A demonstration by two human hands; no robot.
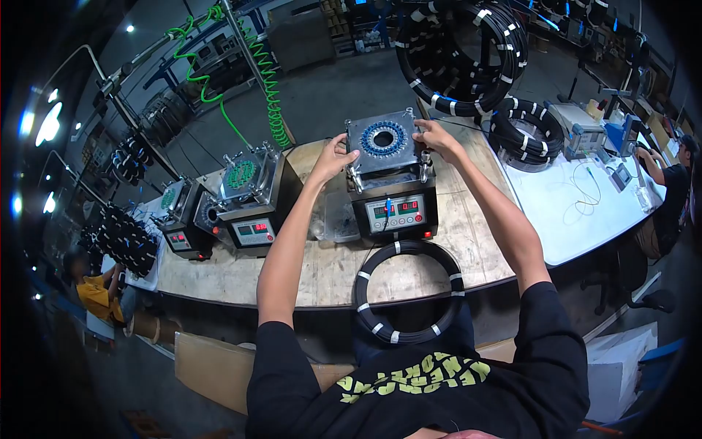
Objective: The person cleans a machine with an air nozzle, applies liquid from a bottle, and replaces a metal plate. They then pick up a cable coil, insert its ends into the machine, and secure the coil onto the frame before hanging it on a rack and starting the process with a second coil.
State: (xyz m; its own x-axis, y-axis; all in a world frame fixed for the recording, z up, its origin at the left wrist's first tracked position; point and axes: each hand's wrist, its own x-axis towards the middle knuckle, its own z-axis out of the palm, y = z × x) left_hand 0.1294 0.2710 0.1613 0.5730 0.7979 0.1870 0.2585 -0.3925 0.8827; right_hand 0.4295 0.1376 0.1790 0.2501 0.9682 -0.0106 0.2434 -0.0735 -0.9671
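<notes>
A square metal plate [356, 139] with a ring of small blue fittings [384, 124] around a central hole sits on top of a black bench machine [398, 186]. My left hand [335, 159] grips the plate's left edge, thumb toward the near corner. At the opposite side, the fingers of my right hand [437, 139] are closed on the right edge. Metal clamps [424, 167] stand at the machine's front corners, and red digits glow on its front panel [395, 212]. A coil of black cable [360, 293] with white bands lies in front, overhanging the table edge.
Two similar machines with green fittings, one nearer [248, 186] and one farther [175, 212], stand to the left. More cable coils [526, 135] and a grey instrument [581, 132] are at right. Green coiled hoses [270, 102] hang behind. Other people [676, 175] sit at both ends.
</notes>
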